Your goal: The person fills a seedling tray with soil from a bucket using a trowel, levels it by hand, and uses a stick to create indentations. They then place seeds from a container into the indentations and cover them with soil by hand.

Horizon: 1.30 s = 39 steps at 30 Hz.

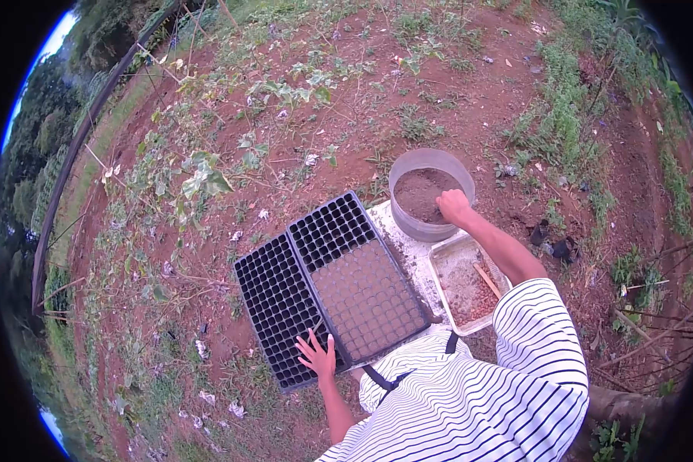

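Observation:
My left hand (318,356) lies with fingers spread on the near end of a black seedling tray (273,296) whose cells look dark and unfilled. Beside it is a second seedling tray (333,231); soil (369,296) fills its nearer cells, while the far cells are dark. Over the grey round tub (430,233) of loose soil (420,192), my right hand (454,206) is closed at the tub's right inner side. Its fingers are curled, and what they hold, if anything, is hidden.
A shallow off-white tray (445,296) with reddish-brown seeds (473,306) and a wooden stick (487,281) stands by the tub. Under these things shows a whitish board (408,254). Weedy red ground (485,85) surrounds it; dry sticks (651,350) lie at right.

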Tool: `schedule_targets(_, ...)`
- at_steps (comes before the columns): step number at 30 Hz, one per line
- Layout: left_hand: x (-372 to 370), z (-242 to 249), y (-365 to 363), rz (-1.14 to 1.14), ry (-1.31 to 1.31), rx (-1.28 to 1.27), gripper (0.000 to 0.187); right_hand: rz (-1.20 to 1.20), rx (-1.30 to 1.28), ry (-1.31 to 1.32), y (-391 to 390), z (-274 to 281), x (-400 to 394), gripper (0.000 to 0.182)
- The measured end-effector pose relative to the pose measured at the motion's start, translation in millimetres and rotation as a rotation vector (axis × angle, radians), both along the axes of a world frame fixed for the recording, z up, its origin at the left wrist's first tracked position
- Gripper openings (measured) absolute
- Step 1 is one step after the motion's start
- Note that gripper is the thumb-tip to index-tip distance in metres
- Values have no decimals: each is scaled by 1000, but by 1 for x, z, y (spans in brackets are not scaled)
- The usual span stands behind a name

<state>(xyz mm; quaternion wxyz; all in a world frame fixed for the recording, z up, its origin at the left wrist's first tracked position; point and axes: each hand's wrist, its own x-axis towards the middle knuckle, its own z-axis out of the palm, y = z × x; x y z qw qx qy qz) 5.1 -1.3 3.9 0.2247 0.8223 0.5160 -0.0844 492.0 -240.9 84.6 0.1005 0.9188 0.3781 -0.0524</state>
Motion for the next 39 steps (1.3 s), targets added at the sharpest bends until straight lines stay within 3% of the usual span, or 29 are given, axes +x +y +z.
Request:
schedule_targets(9, 3, 1, 0, 2, -4, -9, 76, -75, 47, 89, -14, -14, 19, 23)
schedule_targets(12, 1, -2, 0, -2, -8, -1, 77, -89, 195, 188, -19, -18, 28, 27)
schedule_targets(14, 1, -3, 0, -4, -10, 3, 77, -121, 135, 484, -19, -20, 38, 33)
schedule_targets(20, 2, 2, 0, 2, -11, -9, 78, -259, 227, 864, -15, -14, 34, 34)
schedule_targets(22, 1, -3, 1, -5, -5, 15, 79, -252, 188, 843, -10, -9, 27, 37)
schedule_targets(24, 0, -6, 0, -19, -19, 44, 79, -122, 122, 455, -5, -1, 17, 41)
schedule_targets(31, 2, 1, 1, -2, -32, -3, 80, -88, 180, 277, -12, -18, 14, 40)
schedule_targets(34, 1, -2, -1, -10, -34, 37, 80, -171, 45, 373, -8, -5, 13, 49)
schedule_targets(39, 0, -4, 0, -2, -43, 39, 81, -140, 67, 334, -8, -6, 16, 47)
